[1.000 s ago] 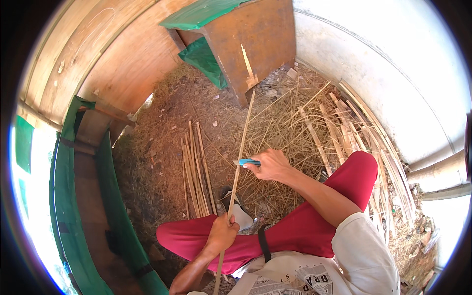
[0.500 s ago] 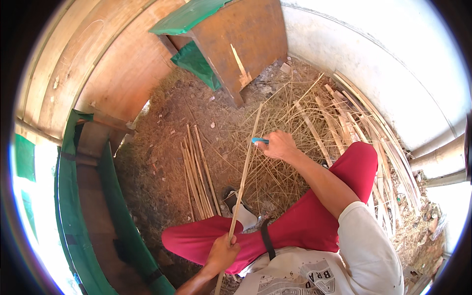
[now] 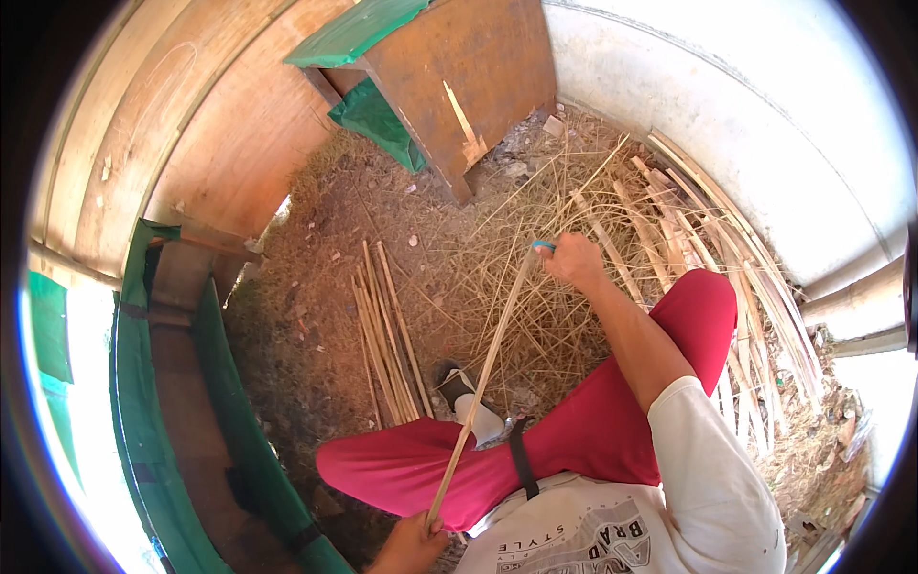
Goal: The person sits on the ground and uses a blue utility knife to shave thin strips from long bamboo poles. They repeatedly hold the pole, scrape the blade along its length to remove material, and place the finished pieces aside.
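A long, thin bamboo strip (image 3: 491, 368) slants across my lap, its far end up by the right hand. My left hand (image 3: 411, 547), low in the picture, is closed round the strip's near end. Out in front, my right hand (image 3: 575, 261) is closed on a small blue-handled tool (image 3: 543, 246), which is at the strip's far end. Most of this tool is hidden by the fingers, and its working edge is too small to make out.
Several bamboo strips (image 3: 390, 335) lie on the dirt floor ahead, left of a heap of thin shavings (image 3: 535, 325). Longer split pieces (image 3: 712, 249) lie along the right wall. A green-edged wooden trough (image 3: 172, 411) stands left, a wooden cabinet (image 3: 478, 77) at the back.
My right hand has moved forward and to the right with the blue tool, toward the strip's far end. My left hand has drawn back, and the strip tilts more to the right.
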Action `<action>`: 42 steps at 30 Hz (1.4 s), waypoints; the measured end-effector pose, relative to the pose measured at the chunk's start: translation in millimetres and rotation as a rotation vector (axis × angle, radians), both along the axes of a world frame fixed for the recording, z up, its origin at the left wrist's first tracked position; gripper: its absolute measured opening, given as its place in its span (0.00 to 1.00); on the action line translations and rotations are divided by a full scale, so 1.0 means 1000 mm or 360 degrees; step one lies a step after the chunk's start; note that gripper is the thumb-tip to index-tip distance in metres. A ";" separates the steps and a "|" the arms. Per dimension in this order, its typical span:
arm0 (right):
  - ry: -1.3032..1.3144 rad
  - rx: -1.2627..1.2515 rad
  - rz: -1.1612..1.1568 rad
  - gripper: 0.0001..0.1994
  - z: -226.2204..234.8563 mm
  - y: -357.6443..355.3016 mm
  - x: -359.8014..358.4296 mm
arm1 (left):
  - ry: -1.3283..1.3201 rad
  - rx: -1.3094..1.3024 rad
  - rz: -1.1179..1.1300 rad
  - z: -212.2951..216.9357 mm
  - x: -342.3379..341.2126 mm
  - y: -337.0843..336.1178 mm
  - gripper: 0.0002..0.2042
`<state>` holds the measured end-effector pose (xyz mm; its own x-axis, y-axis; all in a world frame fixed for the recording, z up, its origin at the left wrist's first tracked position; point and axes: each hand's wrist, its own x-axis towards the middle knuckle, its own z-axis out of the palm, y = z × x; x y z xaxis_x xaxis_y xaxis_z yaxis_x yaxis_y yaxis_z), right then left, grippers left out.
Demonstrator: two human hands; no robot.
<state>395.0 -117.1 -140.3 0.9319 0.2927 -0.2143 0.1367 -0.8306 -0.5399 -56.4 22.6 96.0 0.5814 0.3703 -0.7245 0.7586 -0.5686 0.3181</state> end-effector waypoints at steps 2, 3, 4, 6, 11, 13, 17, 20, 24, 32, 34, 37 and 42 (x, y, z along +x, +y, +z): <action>-0.0156 -0.0023 -0.0200 0.26 -0.023 -0.015 0.009 | 0.0012 0.0016 0.0063 0.000 -0.013 0.004 0.10; -0.0284 -0.0033 -0.0274 0.27 -0.033 -0.023 0.013 | 0.0016 0.0024 0.0113 0.002 -0.020 0.006 0.10; -0.0407 -0.0051 -0.0349 0.28 -0.035 -0.025 0.013 | 0.0021 0.0021 0.0166 0.004 -0.027 0.008 0.10; -0.0180 -0.0051 -0.0273 0.27 -0.032 -0.018 0.016 | 0.0000 -0.0019 0.0271 0.002 -0.032 0.016 0.10; 0.0392 0.0230 -0.0118 0.25 0.024 0.002 0.008 | -0.0132 -0.0607 0.0650 -0.009 -0.001 0.031 0.11; 0.0413 0.0436 -0.0065 0.22 0.037 0.002 0.015 | -0.0247 -0.1171 0.0955 -0.018 0.022 0.038 0.14; 0.0497 0.1252 -0.0308 0.11 0.065 0.017 -0.005 | -0.0282 -0.1476 0.0994 -0.037 0.054 0.039 0.15; 0.0705 0.1222 -0.0161 0.13 0.099 0.019 -0.031 | -0.0350 -0.1663 0.0953 -0.050 0.072 0.038 0.14; 0.0711 0.0936 0.0125 0.19 0.124 0.010 -0.057 | -0.0340 -0.1721 0.0898 -0.066 0.092 0.034 0.14; 0.1264 0.1668 -0.0081 0.18 0.101 0.029 -0.082 | -0.0276 -0.1828 0.0788 -0.077 0.114 0.030 0.13; 0.1272 0.1639 -0.0132 0.15 0.103 0.029 -0.081 | -0.0275 -0.1843 0.0786 -0.079 0.118 0.029 0.12; 0.1164 0.1626 -0.0211 0.13 0.100 0.030 -0.076 | -0.0212 -0.1856 0.0855 -0.067 0.133 0.020 0.10; 0.0974 0.1699 -0.0045 0.13 0.107 0.027 -0.065 | -0.0675 -0.0896 0.0551 -0.090 0.134 0.014 0.13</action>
<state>329.7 -89.9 -33.5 0.7708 0.5702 -0.2840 -0.3887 0.0678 -0.9189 78.0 37.0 5.9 0.7689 0.2241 -0.5988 0.6124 0.0110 0.7905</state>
